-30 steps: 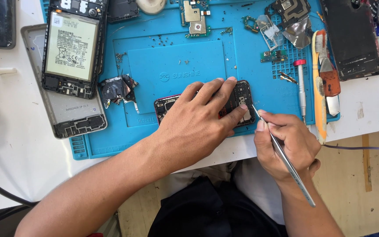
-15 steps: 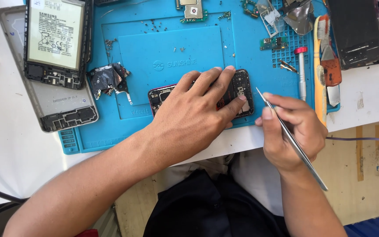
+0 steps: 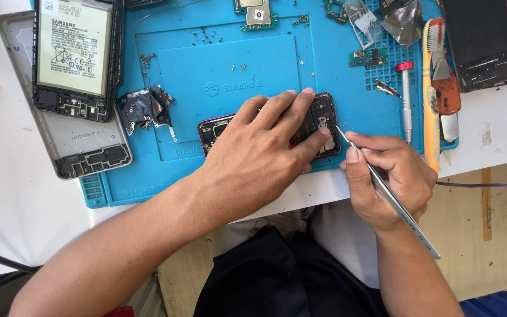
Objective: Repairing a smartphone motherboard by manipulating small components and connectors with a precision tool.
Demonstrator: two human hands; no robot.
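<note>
The left hand (image 3: 259,158) lies flat on an opened phone (image 3: 324,120) with its back off. The fingers (image 3: 291,108) are spread a little and press down on it, so most of the phone is hidden. The phone sits near the front edge of a blue mat (image 3: 224,76) on the white table (image 3: 7,223).

The right hand (image 3: 388,176) is just beside it, at the table's front edge. Its fingers (image 3: 352,155) are pressed together and pinch a pair of thin metal tweezers (image 3: 394,202). The sharp tip touches the right end of the phone, or is right next to it — I cannot tell which.

To the left lies another open phone (image 3: 74,58), set on a grey frame (image 3: 83,147). A crumpled black piece (image 3: 142,108) rests on the mat between that phone and the left hand.

To the right of the hands are a small screwdriver with a red top (image 3: 406,100), a yellow and orange tool (image 3: 435,88) and a dark phone (image 3: 482,41) lying flat. Little green boards (image 3: 256,14) and tiny screws (image 3: 206,35) sit at the far side of the mat.
</note>
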